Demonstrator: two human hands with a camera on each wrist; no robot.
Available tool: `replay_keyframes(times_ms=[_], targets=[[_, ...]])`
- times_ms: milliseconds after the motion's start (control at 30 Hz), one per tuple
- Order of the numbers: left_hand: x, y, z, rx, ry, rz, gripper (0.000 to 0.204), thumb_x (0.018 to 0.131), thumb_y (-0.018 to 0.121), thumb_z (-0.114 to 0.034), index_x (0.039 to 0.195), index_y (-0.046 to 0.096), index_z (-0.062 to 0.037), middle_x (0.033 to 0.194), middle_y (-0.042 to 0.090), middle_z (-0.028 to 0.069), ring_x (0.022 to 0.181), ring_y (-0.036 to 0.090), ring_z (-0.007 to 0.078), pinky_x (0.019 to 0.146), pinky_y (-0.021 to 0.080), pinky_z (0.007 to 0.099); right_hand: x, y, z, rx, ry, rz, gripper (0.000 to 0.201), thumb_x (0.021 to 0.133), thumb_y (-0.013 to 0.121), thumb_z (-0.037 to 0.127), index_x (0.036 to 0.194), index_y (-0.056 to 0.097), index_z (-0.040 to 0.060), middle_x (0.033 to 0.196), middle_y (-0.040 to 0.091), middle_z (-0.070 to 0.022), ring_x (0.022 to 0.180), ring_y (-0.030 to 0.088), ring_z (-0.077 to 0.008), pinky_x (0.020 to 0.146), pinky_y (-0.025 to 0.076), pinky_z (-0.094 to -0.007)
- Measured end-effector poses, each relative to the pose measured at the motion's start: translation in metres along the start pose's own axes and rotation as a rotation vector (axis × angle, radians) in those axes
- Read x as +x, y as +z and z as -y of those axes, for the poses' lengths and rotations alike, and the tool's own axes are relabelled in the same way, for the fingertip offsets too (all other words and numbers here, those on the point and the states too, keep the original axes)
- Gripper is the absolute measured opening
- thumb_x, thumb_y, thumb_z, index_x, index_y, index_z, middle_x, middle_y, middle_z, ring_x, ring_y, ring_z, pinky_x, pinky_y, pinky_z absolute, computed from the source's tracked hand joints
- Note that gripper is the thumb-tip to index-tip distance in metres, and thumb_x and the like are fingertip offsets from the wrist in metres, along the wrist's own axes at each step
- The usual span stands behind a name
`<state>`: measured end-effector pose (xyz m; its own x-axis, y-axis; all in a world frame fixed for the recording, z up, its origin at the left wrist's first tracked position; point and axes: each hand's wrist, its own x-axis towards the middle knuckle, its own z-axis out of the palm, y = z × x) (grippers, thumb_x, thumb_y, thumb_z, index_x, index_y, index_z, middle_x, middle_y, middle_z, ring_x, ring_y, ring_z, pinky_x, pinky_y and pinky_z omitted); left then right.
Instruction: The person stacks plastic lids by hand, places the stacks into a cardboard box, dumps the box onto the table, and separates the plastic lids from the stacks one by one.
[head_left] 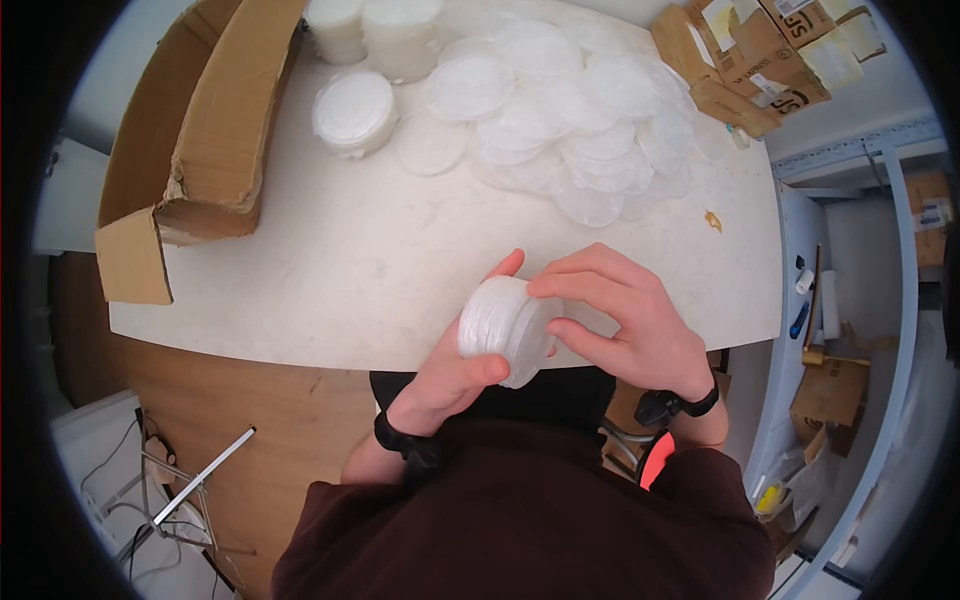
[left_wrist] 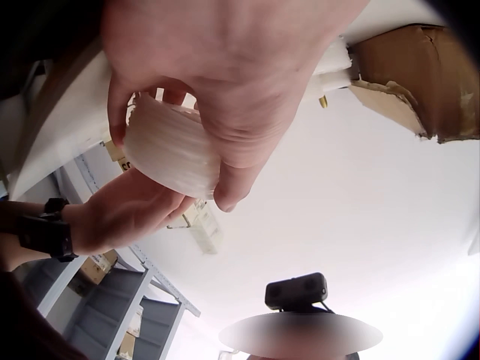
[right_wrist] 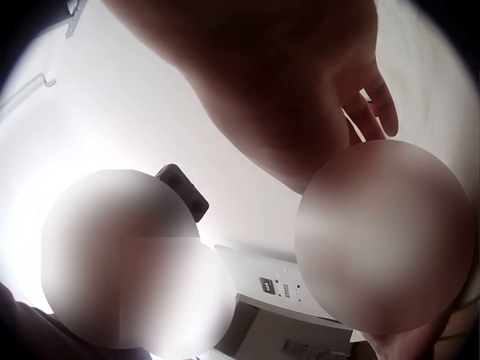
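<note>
A thick stack of round, translucent white plastic lids is held over the table's near edge, tilted on its side. My left hand grips it from the left and below, thumb on the near side and fingers around the far side. At the stack's right end is my right hand, its bent fingertips on the upper rim and its thumb at the outer face. The left wrist view shows the lids' layered side between the left thumb and fingers. A blurred disc hides the held stack in the right wrist view.
Many loose translucent discs overlap in a pile across the far table. Taller stacks and a shorter stack stand left of it. A long open cardboard box is at left; taped cartons sit back right. Shelving borders the right.
</note>
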<state>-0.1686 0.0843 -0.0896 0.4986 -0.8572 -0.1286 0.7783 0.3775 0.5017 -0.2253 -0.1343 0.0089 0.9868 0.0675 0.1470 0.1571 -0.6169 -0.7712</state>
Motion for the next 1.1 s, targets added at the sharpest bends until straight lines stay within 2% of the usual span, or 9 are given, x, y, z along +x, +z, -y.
replay_keyframes(times_ms=[67,267,500,633,700,767,867,967,1100], targets=[[-0.002,0.001,0.0,0.014,0.003,-0.018,0.138,0.082,0.099,-0.043,0.18,0.008,-0.01,0.164,0.051,0.012,0.129,0.068,0.0312,0.11,0.056,0.0459,-0.004,0.008,-0.001,-0.092,-0.091,-0.027,0.03,0.089,0.083,0.005,0.118,0.078,0.0082,0.108,0.075,-0.0089,0.097,0.071,-0.0309,0.083,0.06,-0.0398],[0.001,-0.002,0.005,0.086,0.025,-0.009,0.136,0.082,0.099,-0.039,0.18,0.008,-0.0099,0.166,0.048,0.0109,0.136,0.064,0.0287,0.113,0.054,0.0451,-0.012,0.002,-0.006,-0.126,-0.13,-0.077,0.026,0.085,0.082,-0.001,0.109,0.075,0.0055,0.107,0.076,-0.0087,0.095,0.073,-0.0294,0.081,0.061,-0.0392],[-0.002,0.002,-0.001,0.054,0.041,-0.047,0.133,0.083,0.097,-0.044,0.18,0.012,-0.0113,0.169,0.046,0.0131,0.149,0.053,0.0289,0.118,0.054,0.0505,-0.025,-0.023,-0.017,0.188,0.056,0.094,0.028,0.085,0.078,-0.005,0.109,0.071,0.0068,0.106,0.078,-0.0076,0.098,0.072,-0.022,0.087,0.057,-0.0331],[0.0,0.0,0.001,0.019,0.035,-0.071,0.131,0.084,0.094,-0.053,0.179,0.014,-0.0125,0.169,0.045,0.0136,0.148,0.054,0.0312,0.117,0.055,0.0573,-0.007,-0.068,-0.033,0.576,0.22,-0.258,0.033,0.103,0.072,0.001,0.135,0.066,0.0037,0.105,0.072,0.0012,0.1,0.067,-0.0093,0.094,0.052,-0.0284],[0.0,0.0,0.003,0.051,0.031,-0.068,0.13,0.084,0.093,-0.057,0.179,0.016,-0.013,0.169,0.045,0.0141,0.149,0.054,0.0321,0.115,0.056,0.0558,0.024,-0.092,-0.064,0.533,0.187,-0.591,0.036,0.108,0.069,0.012,0.142,0.064,0.0019,0.108,0.073,0.0012,0.102,0.064,-0.0078,0.098,0.048,-0.026],[0.001,0.001,0.003,0.083,0.037,-0.076,0.13,0.083,0.091,-0.06,0.179,0.017,-0.0136,0.17,0.045,0.0145,0.149,0.054,0.0329,0.113,0.058,0.0544,0.051,-0.123,-0.099,0.519,0.175,-0.74,0.041,0.107,0.072,0.02,0.143,0.063,0.0022,0.115,0.073,-0.0017,0.108,0.063,-0.0098,0.1,0.048,-0.0282],[0.0,0.001,0.001,0.09,0.033,-0.073,0.13,0.083,0.091,-0.06,0.179,0.017,-0.0132,0.17,0.045,0.0142,0.149,0.054,0.0331,0.113,0.057,0.0549,0.078,-0.148,-0.148,0.19,0.393,-0.746,0.049,0.108,0.07,0.024,0.15,0.059,0.0,0.139,0.071,-0.0093,0.131,0.063,-0.0162,0.115,0.047,-0.0349],[0.001,0.002,0.001,0.03,0.043,-0.068,0.132,0.083,0.095,-0.054,0.179,0.014,-0.0129,0.167,0.046,0.0134,0.146,0.055,0.0325,0.114,0.057,0.0569,0.081,-0.145,-0.185,0.009,0.39,-0.893,0.055,0.105,0.075,0.026,0.15,0.059,-0.0007,0.143,0.069,-0.0137,0.135,0.061,-0.022,0.115,0.048,-0.0367],[0.001,0.003,0.001,0.043,0.034,-0.067,0.135,0.083,0.097,-0.051,0.18,0.012,-0.0114,0.167,0.046,0.013,0.144,0.057,0.0302,0.116,0.055,0.0524,0.047,-0.104,-0.128,0.127,0.227,-0.826,0.051,0.107,0.072,0.022,0.151,0.06,-0.0015,0.145,0.069,-0.0157,0.138,0.061,-0.0239,0.117,0.047,-0.0371]])
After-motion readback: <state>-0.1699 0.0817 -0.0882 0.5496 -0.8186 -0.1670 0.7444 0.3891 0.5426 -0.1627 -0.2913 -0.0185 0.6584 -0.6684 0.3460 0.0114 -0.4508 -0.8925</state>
